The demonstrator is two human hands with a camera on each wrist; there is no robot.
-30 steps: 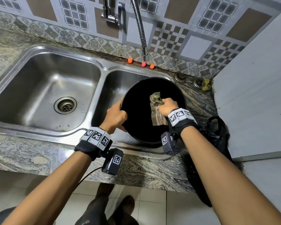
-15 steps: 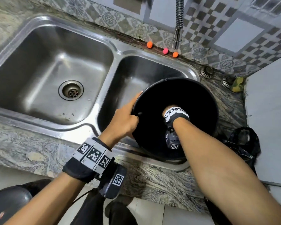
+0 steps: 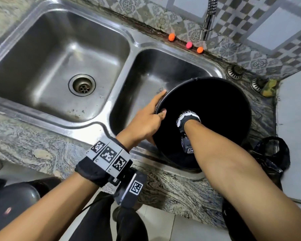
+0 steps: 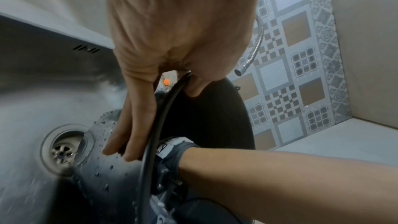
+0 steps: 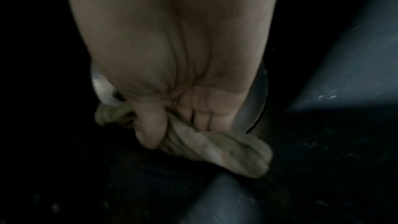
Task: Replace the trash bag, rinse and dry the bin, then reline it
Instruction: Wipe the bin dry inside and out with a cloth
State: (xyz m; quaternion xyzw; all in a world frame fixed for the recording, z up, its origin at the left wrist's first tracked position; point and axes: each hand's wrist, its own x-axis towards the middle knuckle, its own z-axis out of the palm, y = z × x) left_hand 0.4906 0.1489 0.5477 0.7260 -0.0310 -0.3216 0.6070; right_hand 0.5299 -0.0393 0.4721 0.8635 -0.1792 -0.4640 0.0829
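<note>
A black round bin (image 3: 221, 80) stands tilted in the right basin of a steel sink (image 3: 134, 54). My left hand (image 3: 159, 104) grips its left rim, thumb inside and fingers down the wet outer wall (image 4: 103, 168). In the left wrist view that hand (image 4: 148, 118) pinches the rim. My right arm reaches deep into the bin; the head view shows only its wristband (image 3: 188, 117), and the hand itself is lost in the dark. In the right wrist view my right hand (image 5: 176, 130) holds a bunched pale green cloth (image 5: 226, 151) against the bin's dark inside (image 5: 344, 74).
The left basin has a drain (image 3: 82, 85). A flexible tap hose (image 3: 208, 20) hangs over the sink's back edge. A black trash bag (image 3: 271, 153) lies on the granite counter right of the bin, beside a white wall panel (image 3: 295, 119). A yellow sponge (image 3: 268, 87) sits in the corner.
My right hand went down with the cloth from near the rim to deep inside the bin. My left hand kept its hold on the rim. The head view moved closer over the sink.
</note>
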